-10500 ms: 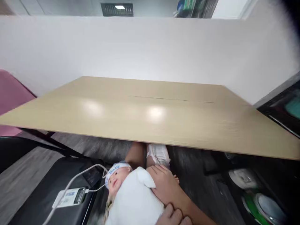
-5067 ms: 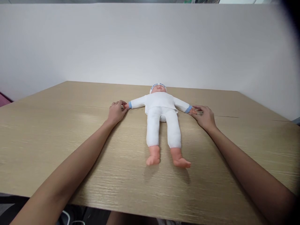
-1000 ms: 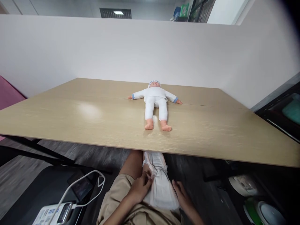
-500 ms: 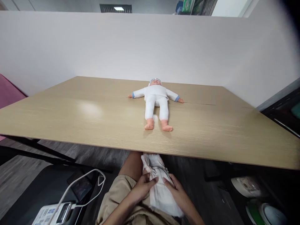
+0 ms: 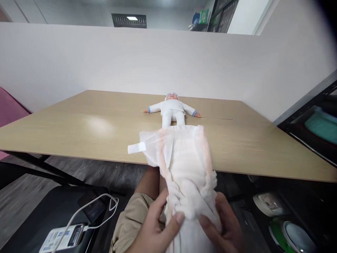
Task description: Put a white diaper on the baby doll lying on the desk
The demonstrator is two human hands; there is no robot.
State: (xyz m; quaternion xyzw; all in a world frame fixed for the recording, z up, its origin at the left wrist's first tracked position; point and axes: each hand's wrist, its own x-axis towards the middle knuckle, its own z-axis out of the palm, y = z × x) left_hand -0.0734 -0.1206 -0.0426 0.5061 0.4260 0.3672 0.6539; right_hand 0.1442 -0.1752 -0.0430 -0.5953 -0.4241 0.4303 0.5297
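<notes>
An opened white diaper with pinkish edges is held up in front of me, its far end over the table's near edge. One side wing with a fastening tab sticks out to the left. My left hand grips the diaper's left side, thumb on top. On the right side my right hand pinches it in the same way. Beyond it a baby doll in white clothes and a cap lies on its back, arms spread. The diaper hides the doll's lower legs and feet.
The wooden table runs up to a white partition. At lower left a black chair bears a device with a white cable. Several round containers stand low at right, below a dark shelf.
Both my hands have raised the diaper from my lap toward the camera. It now appears larger, spread open, and covers the doll's lower legs. The view has tilted up slightly.
</notes>
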